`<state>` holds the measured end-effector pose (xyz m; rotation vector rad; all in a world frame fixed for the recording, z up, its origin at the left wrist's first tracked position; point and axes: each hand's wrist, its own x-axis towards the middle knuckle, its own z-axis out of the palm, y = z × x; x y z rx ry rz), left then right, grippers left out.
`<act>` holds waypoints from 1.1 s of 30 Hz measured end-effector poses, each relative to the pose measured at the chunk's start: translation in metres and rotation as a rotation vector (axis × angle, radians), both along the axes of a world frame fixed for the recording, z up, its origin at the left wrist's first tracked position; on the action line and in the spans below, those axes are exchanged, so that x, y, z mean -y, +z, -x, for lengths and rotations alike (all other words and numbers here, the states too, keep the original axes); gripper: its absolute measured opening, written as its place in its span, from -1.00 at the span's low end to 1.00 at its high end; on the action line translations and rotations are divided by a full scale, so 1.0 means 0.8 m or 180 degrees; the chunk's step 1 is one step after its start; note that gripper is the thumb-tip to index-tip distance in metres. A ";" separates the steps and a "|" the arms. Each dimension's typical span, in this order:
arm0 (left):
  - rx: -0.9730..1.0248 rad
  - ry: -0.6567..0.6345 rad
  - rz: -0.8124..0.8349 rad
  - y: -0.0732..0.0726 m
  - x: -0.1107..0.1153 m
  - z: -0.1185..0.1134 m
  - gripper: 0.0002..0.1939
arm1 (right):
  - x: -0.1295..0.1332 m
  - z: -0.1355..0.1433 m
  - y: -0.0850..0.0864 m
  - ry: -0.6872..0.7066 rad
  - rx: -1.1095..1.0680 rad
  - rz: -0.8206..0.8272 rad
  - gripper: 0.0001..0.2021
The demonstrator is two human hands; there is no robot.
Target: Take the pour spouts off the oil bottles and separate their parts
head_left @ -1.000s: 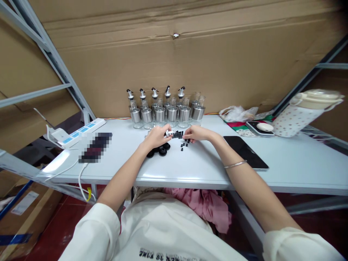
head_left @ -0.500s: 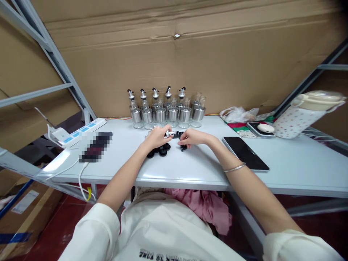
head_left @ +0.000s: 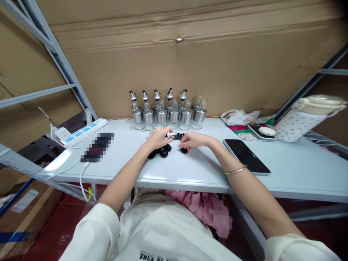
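Fingers closed, my left hand (head_left: pixel 157 139) grips a silver pourer spout (head_left: pixel 170 135) like those on the back bottles. Just to its right, my right hand (head_left: pixel 191 140) has its fingertips pinched together over a cluster of small black parts (head_left: pixel 184 150); whether one is between them is hidden. Round black stoppers (head_left: pixel 163 153) lie below my left hand, partly covered by it. Between the hands and behind them is a group of small black pieces (head_left: pixel 179 136). Glass bottles with steel sleeves (head_left: pixel 161 116) stand in rows behind, several of them topped with pourers.
A tablet (head_left: pixel 247 156) lies right of my right forearm. Further right are a clear plastic bag (head_left: pixel 240 117), a phone with a white oval item (head_left: pixel 266 131), and a dotted jug (head_left: pixel 292 123). At left sit a power strip (head_left: pixel 85 131) and cables. Cardboard (head_left: pixel 174 69) backs the table.
The view has shifted slightly, so everything sits a little lower and to the right. My left hand keeps the pourer spout, and my right hand stays over the small black parts.
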<state>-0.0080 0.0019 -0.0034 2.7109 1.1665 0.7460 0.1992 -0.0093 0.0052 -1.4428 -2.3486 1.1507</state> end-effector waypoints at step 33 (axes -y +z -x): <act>0.0419 0.0073 -0.0626 0.009 -0.001 0.001 -0.62 | 0.013 0.044 0.008 -0.0706 -0.2876 -0.0324 -0.72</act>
